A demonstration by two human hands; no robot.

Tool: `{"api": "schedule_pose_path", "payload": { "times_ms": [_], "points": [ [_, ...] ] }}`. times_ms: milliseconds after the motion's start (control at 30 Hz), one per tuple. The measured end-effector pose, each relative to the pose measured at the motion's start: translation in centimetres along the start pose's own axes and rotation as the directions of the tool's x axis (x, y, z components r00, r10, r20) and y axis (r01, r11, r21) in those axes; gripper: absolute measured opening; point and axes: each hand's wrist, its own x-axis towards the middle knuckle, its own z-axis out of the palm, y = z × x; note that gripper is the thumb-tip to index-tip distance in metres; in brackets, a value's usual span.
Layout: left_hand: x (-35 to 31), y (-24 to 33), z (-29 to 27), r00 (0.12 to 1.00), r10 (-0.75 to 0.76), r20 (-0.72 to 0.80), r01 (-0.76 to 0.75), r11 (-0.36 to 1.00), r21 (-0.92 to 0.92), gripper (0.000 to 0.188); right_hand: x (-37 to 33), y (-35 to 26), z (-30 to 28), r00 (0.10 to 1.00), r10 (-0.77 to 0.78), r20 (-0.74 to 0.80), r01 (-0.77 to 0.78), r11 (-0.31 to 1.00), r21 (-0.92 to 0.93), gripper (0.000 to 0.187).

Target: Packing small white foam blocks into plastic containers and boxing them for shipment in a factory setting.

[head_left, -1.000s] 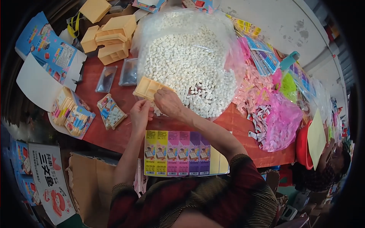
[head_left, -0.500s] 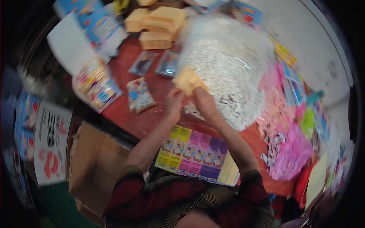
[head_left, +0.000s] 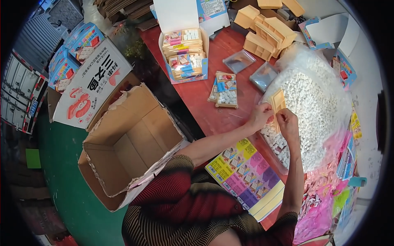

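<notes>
Over the near edge of a large clear bag of small white pieces (head_left: 318, 102), a tan plastic tray with compartments (head_left: 278, 99) is held tilted. My right hand (head_left: 288, 123) has its fingers curled round the tray's lower right side. My left hand (head_left: 261, 116) is closed at the tray's left side, with its fingertips pressed together. A small reddish thing shows by those fingertips, too small to name. Left of the hands, several filled trays with printed cards (head_left: 227, 90) lie on the red table. Below the hands is a sheet of yellow, pink and purple printed cards (head_left: 248, 174).
Empty tan trays (head_left: 266, 35) are piled at the back, near two clear plastic packs (head_left: 239, 62). A display box (head_left: 206, 47) holds stacked filled trays. An open cardboard box (head_left: 123, 135) stands at my left. A pink bag (head_left: 316, 221) lies at the right.
The view has swung left, so the table and hands appear farther right and more of the floor and cardboard box shows. Both hands remain at the tan tray.
</notes>
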Motion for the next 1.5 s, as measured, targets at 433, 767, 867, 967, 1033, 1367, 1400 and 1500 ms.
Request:
{"api": "schedule_pose_path", "payload": {
  "times_ms": [433, 767, 867, 967, 1033, 1367, 1400, 1500],
  "points": [
    [0.3, 0.9, -1.3, 0.974, -0.194, 0.118, 0.194, 0.981, 0.011, 0.012, -0.3, 1.1, -0.2, 0.995, 0.056, -0.081, -0.06, 0.997, -0.051, 0.006],
    [-2.4, 2.4, 2.6, 0.988, -0.04, 0.149, 0.068, 0.979, -0.19, 0.017, -4.3, -1.8, 0.3, 0.961, -0.174, -0.214, 0.086, 0.927, -0.366, 0.011],
    [-2.0, 0.5, 3.1, 0.981, -0.148, 0.122, 0.173, 0.958, -0.229, 0.019, -5.0, -1.3, 0.0, 0.978, -0.141, -0.155, 0.092, 0.953, -0.287, 0.018],
    [-0.6, -1.5, 2.1, 0.938, -0.305, 0.163, 0.328, 0.935, -0.136, 0.028, -5.3, -0.3, 0.0, 0.987, -0.095, -0.129, 0.053, 0.953, -0.299, 0.021],
    [-1.2, 0.5, 3.2, 0.956, -0.256, 0.142, 0.281, 0.94, -0.195, 0.028, -5.4, 0.2, 0.0, 0.953, -0.209, -0.219, 0.142, 0.948, -0.285, 0.012],
    [1.4, 4.9, 0.4, 0.999, 0.028, 0.03, -0.018, 0.957, -0.289, 0.033, -7.9, 2.0, -2.0, 0.87, 0.479, -0.119, -0.491, 0.864, -0.116, 0.026],
    [0.7, 5.1, 0.5, 0.999, 0.027, 0.043, -0.013, 0.958, -0.287, 0.033, -7.5, 2.2, -1.0, 0.865, 0.484, -0.13, -0.498, 0.86, -0.115, 0.026],
    [-1.2, 5.0, 2.1, 0.995, 0.002, 0.102, 0.035, 0.934, -0.355, 0.036, -5.7, 4.0, 1.2, 0.931, 0.269, -0.248, -0.286, 0.957, -0.037, 0.024]
  ]
}}
